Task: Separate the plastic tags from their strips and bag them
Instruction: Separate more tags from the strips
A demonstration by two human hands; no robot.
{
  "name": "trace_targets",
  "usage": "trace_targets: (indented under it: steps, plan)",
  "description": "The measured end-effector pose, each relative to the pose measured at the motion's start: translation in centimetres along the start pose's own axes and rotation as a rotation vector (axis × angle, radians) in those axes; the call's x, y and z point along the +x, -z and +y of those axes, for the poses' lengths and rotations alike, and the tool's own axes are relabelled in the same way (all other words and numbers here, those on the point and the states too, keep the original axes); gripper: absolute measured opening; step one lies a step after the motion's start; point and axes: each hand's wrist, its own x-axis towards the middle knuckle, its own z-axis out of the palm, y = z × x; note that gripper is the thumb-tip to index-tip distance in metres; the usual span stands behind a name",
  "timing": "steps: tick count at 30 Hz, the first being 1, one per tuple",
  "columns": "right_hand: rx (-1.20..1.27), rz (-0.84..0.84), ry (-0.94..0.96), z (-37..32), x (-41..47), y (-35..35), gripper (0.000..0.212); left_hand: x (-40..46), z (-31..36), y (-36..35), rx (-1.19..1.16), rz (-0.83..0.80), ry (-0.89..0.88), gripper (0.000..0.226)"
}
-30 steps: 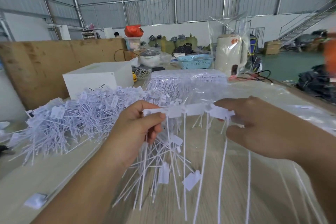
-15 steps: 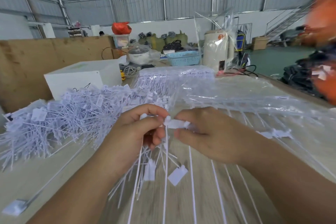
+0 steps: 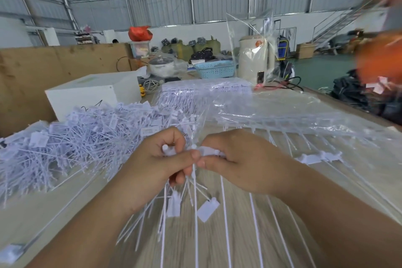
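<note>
**Both hands meet at the strip head**

The left hand (image 3: 161, 163) fingers (image 3: 174, 155) pinch a bundle of thin white plastic tags (image 3: 174, 204), tails hanging near. The right hand (image 3: 241, 159) pinches the short white strip piece (image 3: 207, 151) just to the right, touching. Its long axis runs left-right over the pale wooden bench (image 3: 217, 243).

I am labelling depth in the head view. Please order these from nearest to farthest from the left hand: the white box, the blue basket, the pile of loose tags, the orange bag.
1. pile of loose tags, just left of the left hand
2. white box, behind the pile
3. blue basket, farther back, to the right
4. orange bag, at the far wall
</note>
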Motion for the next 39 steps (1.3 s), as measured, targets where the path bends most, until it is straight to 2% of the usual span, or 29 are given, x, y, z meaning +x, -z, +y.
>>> trace_targets:
  steps: [3, 9, 11, 13, 15, 17, 20, 23, 24, 26, 28, 30, 31, 35, 39]
  plan:
    - [-0.066, 0.063, -0.012, -0.4, 0.1, -0.3, 0.031, 0.0, 0.1, -0.6, 0.02, 0.142, -0.061, 0.045]
    - [-0.226, 0.2, -0.05, -1.0, 0.6, -1.3, 0.022, -0.5, 0.7, -2.5, 0.139, 0.334, -0.148, 0.056]
    - [-0.141, 0.252, -0.102, -1.3, 1.0, -1.3, 0.03, -0.5, 0.8, -2.6, 0.148, 0.418, -0.159, 0.054]
    - [0.102, 0.39, -0.164, -0.8, 1.5, -0.8, 0.038, -0.3, 0.8, -1.9, 0.103, 0.497, -0.147, 0.054]
    - [0.153, 0.488, -0.179, 0.4, 1.5, 0.0, 0.041, 0.0, 0.5, -0.6, 0.043, 0.52, -0.102, 0.052]
    - [0.09, 0.382, -0.138, 1.2, 1.0, 0.5, 0.041, 0.1, 0.3, 0.5, 0.01, 0.439, -0.061, 0.045]
    - [0.001, 0.129, -0.03, 0.9, 0.3, 0.3, 0.033, 0.1, 0.1, 0.7, 0.023, 0.18, -0.025, 0.011]
    - [0.013, 0.037, 0.058, 0.6, 0.3, 0.2, 0.025, -0.2, 0.0, 0.5, 0.057, -0.158, 0.012, 0.031]
    - [0.006, 0.031, 0.067, 0.6, 0.3, 0.2, 0.025, -0.3, 0.2, 0.4, 0.05, -0.205, 0.013, 0.034]
    - [0.021, 0.067, 0.072, 0.5, 0.2, 0.1, 0.023, -0.3, 0.5, 0.4, 0.033, -0.195, 0.007, 0.035]
    - [0.103, 0.121, 0.063, 0.4, 0.0, -0.3, 0.023, -0.3, 0.6, 0.3, 0.028, -0.121, -0.011, 0.024]
    - [0.151, 0.135, 0.013, 0.3, 0.0, -0.6, 0.034, -0.2, 0.6, 0.3, 0.023, -0.1, -0.02, 0.008]
    - [0.151, 0.13, -0.007, 0.3, -0.1, -0.6, 0.039, -0.2, 0.6, 0.3, 0.024, -0.126, -0.022, 0.007]
    - [0.179, 0.104, 0.01, 0.3, -0.5, -0.5, 0.031, -0.5, 0.8, 0.8, 0.095, -0.297, 0.024, 0.019]
    - [0.237, 0.002, -0.014, 0.5, -0.4, -0.1, 0.033, -0.3, 0.4, 0.8, 0.087, -0.214, 0.052, 0.027]
